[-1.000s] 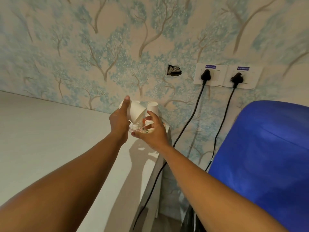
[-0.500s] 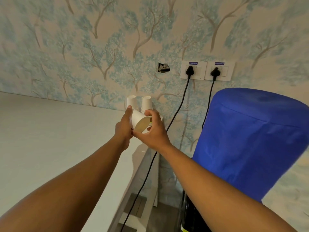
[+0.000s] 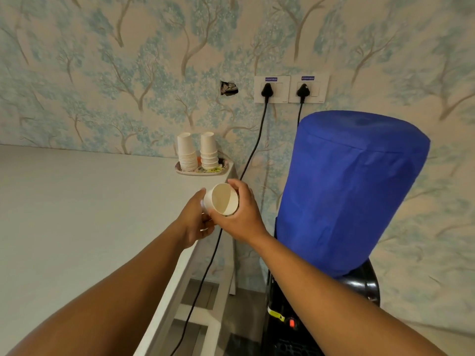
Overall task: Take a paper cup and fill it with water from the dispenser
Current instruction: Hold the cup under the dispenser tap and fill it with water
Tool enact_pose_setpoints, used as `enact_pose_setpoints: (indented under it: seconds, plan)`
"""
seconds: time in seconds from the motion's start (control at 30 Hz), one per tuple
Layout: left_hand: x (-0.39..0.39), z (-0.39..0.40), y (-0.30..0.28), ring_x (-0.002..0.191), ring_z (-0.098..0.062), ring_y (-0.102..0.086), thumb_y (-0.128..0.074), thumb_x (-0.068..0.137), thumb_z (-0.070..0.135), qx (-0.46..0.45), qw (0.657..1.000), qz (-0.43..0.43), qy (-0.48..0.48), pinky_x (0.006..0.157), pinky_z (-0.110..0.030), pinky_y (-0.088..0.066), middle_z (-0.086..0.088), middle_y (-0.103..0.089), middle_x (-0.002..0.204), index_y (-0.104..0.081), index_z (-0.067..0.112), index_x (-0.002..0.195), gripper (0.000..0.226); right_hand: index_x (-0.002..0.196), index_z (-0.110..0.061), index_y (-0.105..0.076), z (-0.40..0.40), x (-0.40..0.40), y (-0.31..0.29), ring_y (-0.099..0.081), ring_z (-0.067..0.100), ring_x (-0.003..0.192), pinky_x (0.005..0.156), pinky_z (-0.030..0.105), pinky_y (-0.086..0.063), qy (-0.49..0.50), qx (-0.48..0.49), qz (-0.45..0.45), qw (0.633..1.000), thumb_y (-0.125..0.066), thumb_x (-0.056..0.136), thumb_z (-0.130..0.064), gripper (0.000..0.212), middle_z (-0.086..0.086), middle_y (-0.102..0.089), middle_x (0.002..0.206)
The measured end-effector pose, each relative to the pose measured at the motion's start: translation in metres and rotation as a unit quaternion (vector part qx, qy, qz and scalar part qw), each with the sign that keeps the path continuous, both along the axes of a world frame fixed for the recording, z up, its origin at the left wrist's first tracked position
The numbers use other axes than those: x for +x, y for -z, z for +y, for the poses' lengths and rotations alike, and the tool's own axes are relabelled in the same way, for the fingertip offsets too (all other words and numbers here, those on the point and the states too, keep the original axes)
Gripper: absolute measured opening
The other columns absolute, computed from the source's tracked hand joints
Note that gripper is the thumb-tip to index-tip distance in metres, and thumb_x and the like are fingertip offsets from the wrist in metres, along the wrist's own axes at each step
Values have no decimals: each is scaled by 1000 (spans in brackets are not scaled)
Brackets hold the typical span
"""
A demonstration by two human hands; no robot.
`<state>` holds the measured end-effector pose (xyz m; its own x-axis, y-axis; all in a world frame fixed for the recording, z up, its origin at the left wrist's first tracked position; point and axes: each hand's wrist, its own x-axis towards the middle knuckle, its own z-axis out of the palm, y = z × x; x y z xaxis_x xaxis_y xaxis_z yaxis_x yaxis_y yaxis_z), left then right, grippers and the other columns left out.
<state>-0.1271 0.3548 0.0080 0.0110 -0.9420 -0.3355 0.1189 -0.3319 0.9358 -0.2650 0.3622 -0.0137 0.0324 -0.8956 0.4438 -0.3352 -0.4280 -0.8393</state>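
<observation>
Cup [image 3: 224, 203] tipped mouth-toward-camera, pinched by right hand [image 3: 240, 220] around the rim and wall, left hand [image 3: 195, 224] closed under its base; held above the counter's [image 3: 77, 222] edge, beside the dispenser [image 3: 323, 299]; likely risks — crushing the thin paper wall through too firm a squeeze; fumbling the handover to one hand; missing the spout, hidden from view.

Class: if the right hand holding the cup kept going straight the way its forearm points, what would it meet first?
Probably the tray with the two cup stacks on the table's far corner, ahead of the right hand holding the paper cup. Depth is unclear; it might pass beside it to the wall.
</observation>
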Motion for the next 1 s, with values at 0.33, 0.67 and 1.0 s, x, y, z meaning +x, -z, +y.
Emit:
enact_pose_setpoints:
  seconds: [0.33,0.67,1.0]
  plan:
    - [-36,9,34,91,-18,-59,-55,89,54,53,989,-2,134,70,-30,-48,-2,-70,94,-69,28,98,31,136,-28,-42,40,-25,43,-49,9,119,91,3,-37,93,39,-31,994,-89,66,-36,85,2,-50,133]
    - [-101,36,93,75,-12,-60,-52,93,51,117,972,-53,197,69,-28,-47,3,-70,82,-71,24,97,34,131,-30,-44,99,-80,92,-53,17,120,96,36,-53,214,105,-52,970,-89,65,-39,81,-2,-55,128]
    - [-151,57,144,95,-8,-66,-59,95,24,-160,946,-241,143,89,-31,-52,11,-70,98,-69,27,108,16,134,-28,-43,151,-143,148,-50,17,121,96,33,-50,278,190,-37,941,-90,66,-28,83,-1,-52,133]
